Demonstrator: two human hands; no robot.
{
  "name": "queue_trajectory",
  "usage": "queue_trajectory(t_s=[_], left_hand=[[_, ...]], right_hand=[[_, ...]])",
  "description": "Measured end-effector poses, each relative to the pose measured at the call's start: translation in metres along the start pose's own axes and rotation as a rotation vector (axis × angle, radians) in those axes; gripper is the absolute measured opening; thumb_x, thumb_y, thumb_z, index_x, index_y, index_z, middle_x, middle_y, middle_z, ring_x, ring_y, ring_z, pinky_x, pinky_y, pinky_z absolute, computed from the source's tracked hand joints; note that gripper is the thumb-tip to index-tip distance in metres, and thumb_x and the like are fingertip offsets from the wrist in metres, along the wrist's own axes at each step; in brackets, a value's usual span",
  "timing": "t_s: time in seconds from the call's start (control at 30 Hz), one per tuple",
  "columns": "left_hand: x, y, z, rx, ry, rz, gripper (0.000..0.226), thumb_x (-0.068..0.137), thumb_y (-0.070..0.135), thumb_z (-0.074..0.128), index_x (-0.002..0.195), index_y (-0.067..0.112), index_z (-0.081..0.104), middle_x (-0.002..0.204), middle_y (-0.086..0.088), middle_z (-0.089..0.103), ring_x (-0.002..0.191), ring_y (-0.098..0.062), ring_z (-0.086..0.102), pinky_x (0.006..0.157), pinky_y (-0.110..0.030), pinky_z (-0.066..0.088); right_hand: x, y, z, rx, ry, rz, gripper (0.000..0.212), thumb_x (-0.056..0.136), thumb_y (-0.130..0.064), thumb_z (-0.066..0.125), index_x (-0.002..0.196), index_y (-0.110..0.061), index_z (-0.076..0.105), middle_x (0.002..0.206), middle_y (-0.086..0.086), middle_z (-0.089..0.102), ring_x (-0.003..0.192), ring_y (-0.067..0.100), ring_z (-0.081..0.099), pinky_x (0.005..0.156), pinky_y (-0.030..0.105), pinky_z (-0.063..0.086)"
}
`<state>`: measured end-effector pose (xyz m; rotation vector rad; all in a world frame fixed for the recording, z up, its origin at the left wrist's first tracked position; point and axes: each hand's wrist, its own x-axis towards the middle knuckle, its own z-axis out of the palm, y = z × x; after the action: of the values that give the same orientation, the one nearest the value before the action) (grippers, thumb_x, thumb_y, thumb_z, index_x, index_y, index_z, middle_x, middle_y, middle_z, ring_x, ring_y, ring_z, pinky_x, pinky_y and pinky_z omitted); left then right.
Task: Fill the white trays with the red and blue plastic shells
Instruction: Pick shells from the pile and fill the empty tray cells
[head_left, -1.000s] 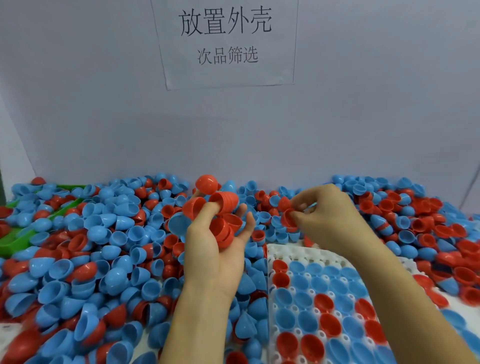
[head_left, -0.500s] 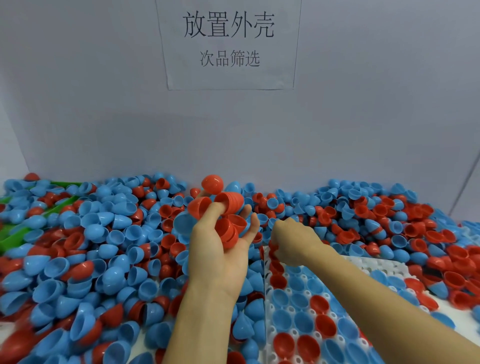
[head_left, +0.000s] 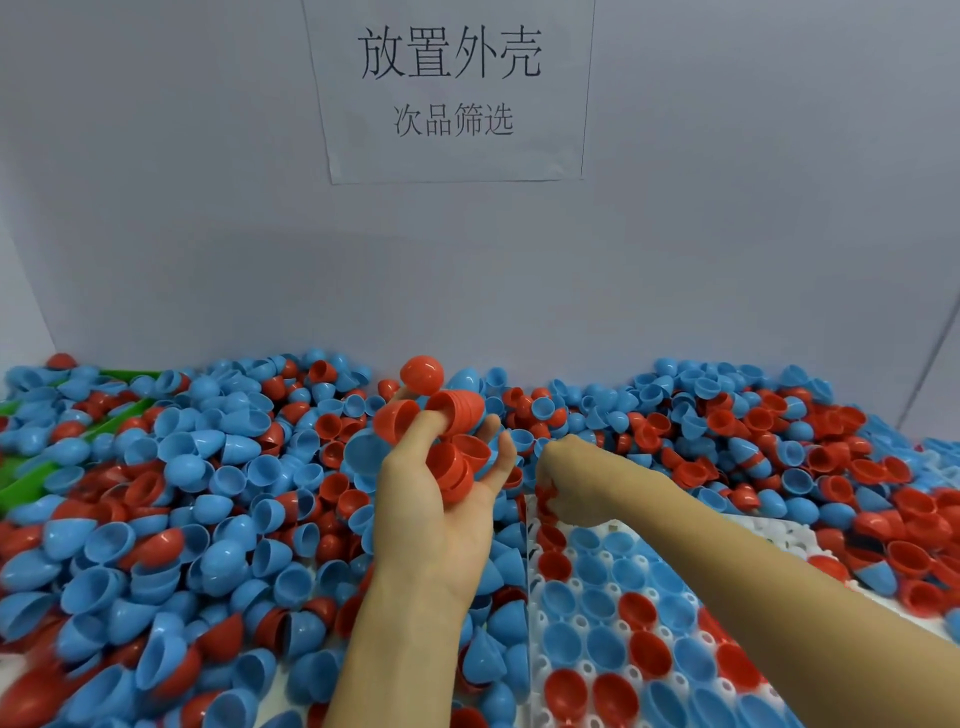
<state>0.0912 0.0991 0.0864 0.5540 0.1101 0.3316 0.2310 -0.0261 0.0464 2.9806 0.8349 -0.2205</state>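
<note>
Loose shells (head_left: 218, 519) crowd the whole table up to the back wall (head_left: 727, 234), hemming the white tray (head_left: 589, 667), reachable only from above.

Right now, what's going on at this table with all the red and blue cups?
A person is loading plastic shells into a white tray. The left hand holds a cluster of red shells above the loose pile of red and blue shells. The right hand is curled at the tray's far left corner, apparently setting a red shell there, though the fingers hide it. Most visible tray pockets already hold blue or red shells. A paper sign hangs on the wall behind.
</note>
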Motion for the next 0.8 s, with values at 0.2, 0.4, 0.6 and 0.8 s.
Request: queue_trajectory(t_s=[0.2,0.4,0.6,0.8], left_hand=[[0.000,0.000,0.002,-0.009,0.037,-0.009,0.007,0.058,0.012,0.077,0.065,0.014,0.076,0.084,-0.011,0.071,0.080,-0.024,0.072,0.064,-0.036,0.058],[0.000,0.000,0.001,-0.005,0.054,-0.011,0.006,0.068,0.011,0.075,0.065,0.015,0.077,0.088,-0.013,0.073,0.083,-0.025,0.073,0.064,-0.036,0.058],[0.000,0.001,0.001,-0.013,0.046,-0.020,0.007,0.059,0.013,0.077,0.066,0.014,0.078,0.090,-0.014,0.072,0.087,-0.027,0.070,0.064,-0.036,0.059],[0.000,0.001,-0.001,-0.024,0.031,-0.051,0.010,0.057,0.013,0.077,0.067,0.013,0.079,0.088,-0.014,0.074,0.086,-0.027,0.071,0.063,-0.035,0.058]], right_hand=[[0.001,-0.002,-0.001,-0.060,-0.056,-0.032,0.030,0.089,-0.002,0.055,0.063,-0.012,0.044,0.064,0.001,0.043,0.053,0.014,0.036,0.047,0.023,0.032],[0.000,0.000,-0.008,-0.019,0.007,-0.020,0.033,0.091,-0.001,0.055,0.060,-0.008,0.048,0.059,0.002,0.041,0.052,0.015,0.034,0.050,0.025,0.035],[-0.008,-0.003,-0.020,0.045,0.106,-0.006,0.022,0.089,-0.004,0.055,0.068,0.002,0.061,0.066,0.011,0.055,0.058,0.023,0.047,0.061,0.039,0.053],[-0.039,-0.025,-0.047,0.549,0.424,-0.079,0.023,0.101,-0.018,0.052,0.112,-0.016,0.072,0.090,0.006,0.074,0.078,0.024,0.070,0.069,0.027,0.059]])
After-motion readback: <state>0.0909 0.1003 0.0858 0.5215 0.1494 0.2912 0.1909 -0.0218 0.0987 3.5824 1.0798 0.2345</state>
